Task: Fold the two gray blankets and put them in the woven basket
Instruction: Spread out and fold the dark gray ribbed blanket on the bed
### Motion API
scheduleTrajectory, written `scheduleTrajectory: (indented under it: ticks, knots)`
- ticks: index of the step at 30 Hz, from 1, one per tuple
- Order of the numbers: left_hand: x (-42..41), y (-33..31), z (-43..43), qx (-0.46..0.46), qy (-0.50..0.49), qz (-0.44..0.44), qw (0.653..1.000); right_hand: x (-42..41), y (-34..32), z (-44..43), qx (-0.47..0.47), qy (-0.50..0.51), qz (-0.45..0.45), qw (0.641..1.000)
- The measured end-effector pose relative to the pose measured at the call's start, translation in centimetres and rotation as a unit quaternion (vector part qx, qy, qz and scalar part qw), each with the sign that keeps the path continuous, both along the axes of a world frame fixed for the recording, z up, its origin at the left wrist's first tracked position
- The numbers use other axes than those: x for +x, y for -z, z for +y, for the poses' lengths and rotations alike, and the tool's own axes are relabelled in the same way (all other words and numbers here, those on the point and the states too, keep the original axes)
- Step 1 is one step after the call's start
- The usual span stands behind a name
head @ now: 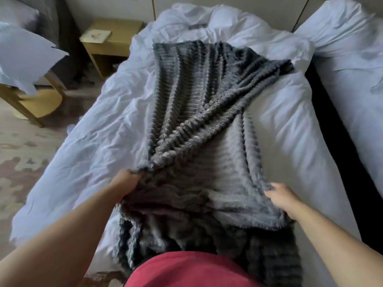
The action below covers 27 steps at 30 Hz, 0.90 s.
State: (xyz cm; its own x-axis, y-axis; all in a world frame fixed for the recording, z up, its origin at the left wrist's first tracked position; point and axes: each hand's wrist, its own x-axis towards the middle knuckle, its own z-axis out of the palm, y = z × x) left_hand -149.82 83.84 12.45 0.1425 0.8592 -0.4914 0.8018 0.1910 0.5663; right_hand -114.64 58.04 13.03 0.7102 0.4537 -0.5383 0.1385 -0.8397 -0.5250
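"Gray blanket (199, 104), ribbed. Location?"
"Spread lengthwise over the white bed (93, 141), near end bunched and hanging off the foot, against a red shirt (186, 270)."
"Left hand (124, 181)?"
"Clamped on a gathered corner at the blanket's left edge."
"Right hand (281, 196)?"
"At the right edge, fingers loosely spread and touching the fabric; whether it grips cannot be told."
"Other entries?"
"Wooden nightstand (107, 44), far left; second bed (352, 59), right."
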Motion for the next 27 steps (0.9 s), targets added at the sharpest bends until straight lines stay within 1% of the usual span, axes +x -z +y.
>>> scheduleTrajectory:
  ticks: [1, 2, 3, 4, 5, 6, 7, 8, 9, 10, 11, 12, 14, 15, 16, 17, 20, 22, 23, 25, 27]
  knots:
    - [-0.9, 1.5, -0.7, -0.012, 0.062, 0.082, 0.995, -0.7, 1.1, -1.2, -0.059, -0.045, 0.001, 0.997]
    - [-1.9, 2.8, -1.6, -0.029, 0.126, 0.158, 0.979, -1.4, 2.3, -2.4, -0.12, -0.104, 0.009, 0.987]
    - [-3.0, 3.9, -2.6, -0.059, 0.194, 0.22, 0.954, -2.4, 2.8, -3.7, -0.176, -0.163, 0.037, 0.97]
    - [-4.4, 5.1, -3.5, -0.101, 0.233, 0.253, 0.933, -3.1, 3.3, -4.8, -0.251, -0.229, 0.052, 0.939]
    - [-5.7, 5.9, -4.1, -0.146, 0.265, 0.287, 0.909, -3.8, 3.6, -5.9, -0.33, -0.277, 0.061, 0.9]
    - [-6.8, 6.4, -4.6, -0.185, 0.254, 0.307, 0.898, -4.3, 4.1, -6.9, -0.402, -0.298, 0.08, 0.862]
    - [-7.8, 7.0, -4.8, -0.195, 0.244, 0.322, 0.894, -4.5, 4.7, -7.6, -0.443, -0.295, 0.077, 0.843]
    - [-8.3, 7.2, -5.1, -0.183, 0.242, 0.331, 0.894, -4.6, 5.0, -8.1, -0.459, -0.31, 0.081, 0.829]
    - [-8.5, 7.2, -5.1, -0.165, 0.253, 0.334, 0.893, -4.5, 5.1, -8.2, -0.467, -0.302, 0.081, 0.827]
    - [-8.3, 7.3, -5.0, -0.143, 0.247, 0.324, 0.902, -4.4, 5.5, -8.0, -0.443, -0.297, 0.073, 0.843]
    - [-7.7, 7.1, -4.9, -0.111, 0.235, 0.312, 0.914, -4.6, 5.3, -7.4, -0.404, -0.266, 0.048, 0.874]
    - [-6.8, 6.8, -4.7, -0.073, 0.207, 0.288, 0.932, -4.4, 5.4, -6.4, -0.371, -0.181, 0.021, 0.911]
    - [-5.3, 6.3, -4.2, -0.006, 0.162, 0.226, 0.96, -3.8, 5.4, -4.2, -0.317, -0.137, -0.085, 0.935]
    - [-4.3, 6.1, -3.9, 0.007, 0.159, 0.205, 0.966, -3.7, 5.0, -2.8, -0.291, -0.129, -0.104, 0.942]
    - [-3.4, 6.2, -3.7, 0.011, 0.164, 0.19, 0.968, -3.8, 4.7, -1.4, -0.266, -0.128, -0.098, 0.951]
    - [-2.4, 6.3, -3.6, 0.011, 0.177, 0.179, 0.968, -4.1, 4.5, 0.1, -0.249, -0.132, -0.074, 0.957]
    - [0.3, 7.0, -3.5, 0.001, 0.217, 0.154, 0.964, -5.4, 4.2, 4.2, -0.198, -0.143, 0.044, 0.969]
    - [1.6, 7.8, -3.5, -0.028, 0.244, 0.162, 0.956, -6.4, 4.4, 6.4, -0.152, -0.102, 0.138, 0.973]
    - [2.2, 8.2, -3.5, -0.041, 0.258, 0.167, 0.951, -6.6, 4.6, 7.4, -0.138, -0.069, 0.171, 0.973]
    - [3.2, 9.1, -3.4, -0.063, 0.279, 0.167, 0.944, -6.7, 5.5, 9.2, -0.13, -0.021, 0.2, 0.971]
    - [3.9, 10.1, -3.4, -0.106, 0.305, 0.149, 0.935, -6.3, 7.0, 10.9, -0.119, 0.009, 0.224, 0.967]
